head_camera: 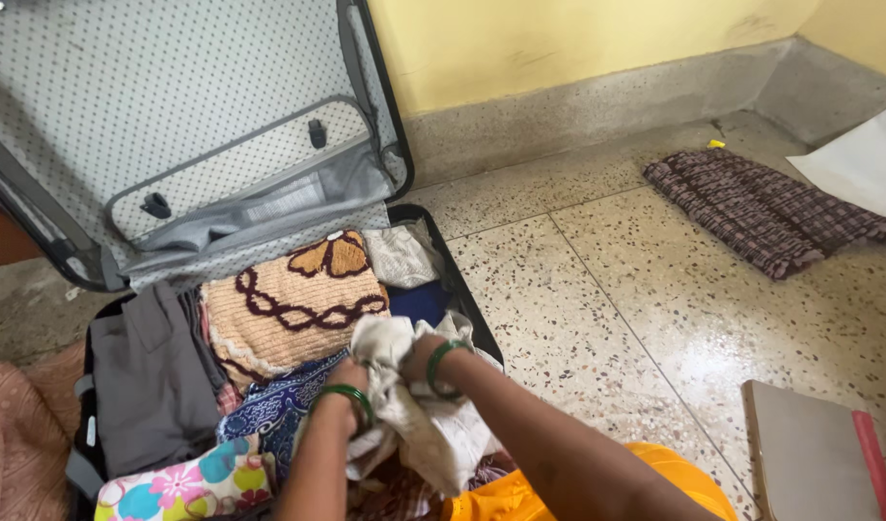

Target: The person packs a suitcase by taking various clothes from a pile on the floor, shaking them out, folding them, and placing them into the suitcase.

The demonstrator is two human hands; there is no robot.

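I hold a crumpled off-white cloth with both my hands, above the near part of the open black suitcase that lies on the speckled stone floor. My left hand is closed on the left side of the cloth, and my right hand is closed on its upper part; the two hands are near each other, with the fabric bunched between them. On each wrist I wear a green bangle.

Inside the suitcase, just behind the cloth, lies a folded beige knitted piece with a dark brown chain pattern. Left of it there is a folded grey garment. Under my left arm I see a blue printed fabric, and at the near left corner a white fabric with coloured flowers. A small white lace piece lies in the far right corner, beside something dark blue. The dotted grey lid stands up, leaning towards the yellow wall.

On the floor to the right, well apart from the suitcase, lies a folded dark checked cloth. Near the right bottom edge there is a flat grey board with a red stripe. My orange garment shows at the bottom.
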